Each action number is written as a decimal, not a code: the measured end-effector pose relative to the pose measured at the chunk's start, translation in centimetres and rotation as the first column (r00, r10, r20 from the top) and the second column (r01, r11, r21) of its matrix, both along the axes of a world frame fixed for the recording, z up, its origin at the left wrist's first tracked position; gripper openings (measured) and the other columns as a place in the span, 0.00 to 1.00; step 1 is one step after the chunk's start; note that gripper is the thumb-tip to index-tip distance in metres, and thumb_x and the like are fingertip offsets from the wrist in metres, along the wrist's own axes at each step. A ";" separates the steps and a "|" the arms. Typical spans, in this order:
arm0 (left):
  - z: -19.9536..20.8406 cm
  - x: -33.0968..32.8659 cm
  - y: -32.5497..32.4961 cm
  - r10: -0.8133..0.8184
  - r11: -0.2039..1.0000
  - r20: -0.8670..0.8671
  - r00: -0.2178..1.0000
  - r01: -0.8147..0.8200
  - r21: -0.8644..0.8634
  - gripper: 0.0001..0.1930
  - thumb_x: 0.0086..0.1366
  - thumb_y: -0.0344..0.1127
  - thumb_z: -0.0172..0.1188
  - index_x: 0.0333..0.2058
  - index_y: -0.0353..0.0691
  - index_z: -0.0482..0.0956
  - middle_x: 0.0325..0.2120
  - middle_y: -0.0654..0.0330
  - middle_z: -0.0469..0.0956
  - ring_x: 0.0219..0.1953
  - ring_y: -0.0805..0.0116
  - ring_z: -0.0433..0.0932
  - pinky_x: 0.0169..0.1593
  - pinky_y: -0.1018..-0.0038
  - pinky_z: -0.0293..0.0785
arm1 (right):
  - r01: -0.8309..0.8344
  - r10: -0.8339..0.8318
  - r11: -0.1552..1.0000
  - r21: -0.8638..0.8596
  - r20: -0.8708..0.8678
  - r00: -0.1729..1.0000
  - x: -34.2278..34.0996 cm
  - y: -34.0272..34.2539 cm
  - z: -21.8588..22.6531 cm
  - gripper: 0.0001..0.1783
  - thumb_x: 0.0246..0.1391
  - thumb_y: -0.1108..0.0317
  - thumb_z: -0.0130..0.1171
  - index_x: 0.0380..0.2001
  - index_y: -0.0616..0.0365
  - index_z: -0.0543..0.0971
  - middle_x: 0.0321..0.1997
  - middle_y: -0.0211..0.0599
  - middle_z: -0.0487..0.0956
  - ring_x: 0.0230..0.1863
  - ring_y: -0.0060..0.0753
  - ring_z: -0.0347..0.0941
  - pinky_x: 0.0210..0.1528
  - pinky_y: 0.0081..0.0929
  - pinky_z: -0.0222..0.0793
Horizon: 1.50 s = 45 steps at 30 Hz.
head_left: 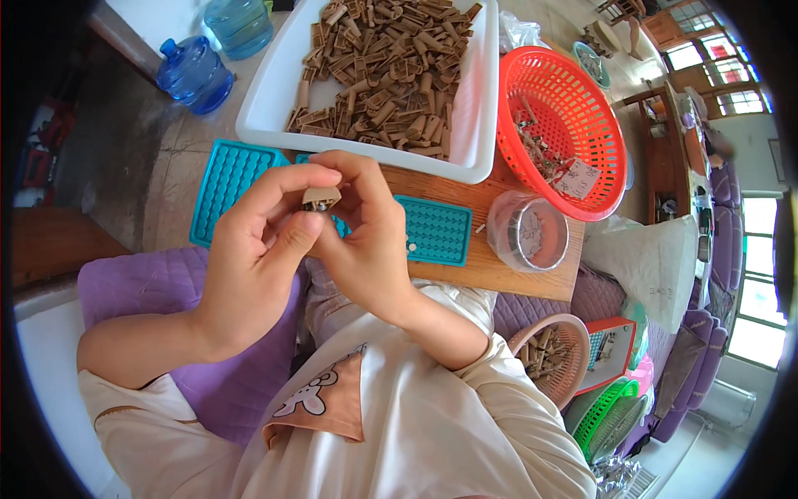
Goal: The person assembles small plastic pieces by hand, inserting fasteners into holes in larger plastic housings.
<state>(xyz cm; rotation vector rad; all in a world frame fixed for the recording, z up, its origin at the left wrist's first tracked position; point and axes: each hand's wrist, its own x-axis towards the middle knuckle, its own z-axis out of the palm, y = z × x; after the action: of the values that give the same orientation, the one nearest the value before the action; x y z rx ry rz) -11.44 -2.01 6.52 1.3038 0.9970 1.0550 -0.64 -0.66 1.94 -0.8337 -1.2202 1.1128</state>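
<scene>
- Grip of left hand (249, 258) and right hand (370, 241): both closed on a small brown piece (321, 196), wrists turned inward, forearms angled up.
- Brown piece: held up between the fingertips, open end toward the wearer; long axis foreshortened, direction unclear.
- Teal tray (436, 229): right of the hands, a narrow gap of worktop (532, 285) before the bagged tub (504, 233).
- White bin (366, 155): rim beyond the hands.

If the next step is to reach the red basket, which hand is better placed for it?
Probably the right hand: the red basket stands to the person's right, nearer to that hand. The left hand is farther away and could hold the small tan piece.
</scene>
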 end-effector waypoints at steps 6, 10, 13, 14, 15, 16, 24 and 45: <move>0.1 -0.1 -0.3 -0.017 0.994 0.045 0.999 0.021 -0.105 0.11 0.58 0.24 0.45 0.41 0.33 0.65 0.37 0.61 0.68 0.40 0.75 0.68 0.44 0.80 0.64 | -0.111 0.108 0.989 -0.099 -0.036 0.994 0.2 -0.4 0.0 0.19 0.37 0.84 0.50 0.37 0.62 0.66 0.29 0.38 0.71 0.30 0.29 0.70 0.32 0.22 0.69; -0.4 -0.3 -0.3 -0.066 0.992 -0.011 0.998 0.064 -0.112 0.11 0.58 0.23 0.45 0.41 0.33 0.65 0.38 0.60 0.68 0.40 0.75 0.68 0.45 0.80 0.63 | -0.121 0.121 0.989 -0.091 -0.001 0.993 0.1 -0.9 -0.5 0.18 0.38 0.84 0.50 0.37 0.61 0.66 0.29 0.38 0.71 0.31 0.30 0.70 0.33 0.22 0.68; -0.5 -0.2 0.1 -0.077 0.990 -0.039 0.996 0.072 -0.118 0.12 0.57 0.23 0.45 0.42 0.33 0.65 0.38 0.60 0.69 0.41 0.74 0.68 0.46 0.80 0.62 | -0.150 0.146 0.984 -0.093 -0.052 0.988 0.5 -0.9 -0.6 0.19 0.37 0.84 0.49 0.38 0.61 0.66 0.30 0.39 0.71 0.32 0.30 0.70 0.34 0.22 0.68; -0.3 -0.3 0.4 -0.118 0.988 -0.043 0.992 0.112 -0.109 0.13 0.58 0.27 0.45 0.43 0.34 0.64 0.38 0.59 0.69 0.41 0.72 0.69 0.46 0.78 0.64 | -0.155 0.152 0.985 -0.071 -0.048 0.987 0.9 -0.9 -0.6 0.19 0.37 0.84 0.49 0.38 0.61 0.66 0.31 0.39 0.71 0.33 0.30 0.70 0.34 0.22 0.68; -0.1 -0.5 0.6 -0.158 0.983 -0.047 0.986 0.153 -0.101 0.14 0.59 0.31 0.46 0.44 0.35 0.63 0.38 0.58 0.69 0.41 0.71 0.70 0.46 0.77 0.65 | -0.188 0.186 0.980 -0.065 -0.027 0.982 1.7 -0.9 -0.9 0.20 0.38 0.83 0.51 0.40 0.62 0.66 0.32 0.39 0.70 0.34 0.28 0.70 0.35 0.22 0.69; 0.4 -0.6 0.7 -0.148 0.983 -0.051 0.988 0.141 -0.118 0.14 0.59 0.31 0.46 0.44 0.35 0.63 0.38 0.58 0.69 0.41 0.71 0.70 0.46 0.77 0.65 | -0.211 0.212 0.976 -0.061 0.021 0.977 2.9 -1.0 -1.1 0.20 0.39 0.80 0.53 0.40 0.62 0.66 0.34 0.37 0.70 0.34 0.26 0.70 0.34 0.21 0.69; 0.8 -0.6 1.2 -0.107 0.839 0.122 0.987 0.156 -0.521 0.18 0.59 0.38 0.47 0.47 0.38 0.62 0.36 0.57 0.70 0.36 0.72 0.73 0.39 0.79 0.71 | 0.135 0.002 0.984 -0.118 0.762 0.647 13.0 0.1 -7.2 0.11 0.40 0.78 0.53 0.32 0.59 0.71 0.27 0.36 0.73 0.24 0.29 0.70 0.26 0.24 0.65; 0.3 -0.7 1.2 -0.196 0.891 0.107 0.975 0.222 -0.396 0.23 0.52 0.37 0.57 0.46 0.36 0.64 0.33 0.58 0.72 0.34 0.73 0.73 0.37 0.81 0.69 | 0.119 -0.176 0.976 0.182 0.340 0.924 8.0 -1.7 -4.9 0.13 0.39 0.83 0.54 0.32 0.62 0.70 0.26 0.37 0.73 0.31 0.32 0.71 0.35 0.25 0.68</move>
<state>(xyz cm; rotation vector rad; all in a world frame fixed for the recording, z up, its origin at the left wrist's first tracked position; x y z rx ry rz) -12.13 -0.80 6.83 0.9997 0.9425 0.6731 7.35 -2.39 -2.94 -1.0147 -1.4960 0.7492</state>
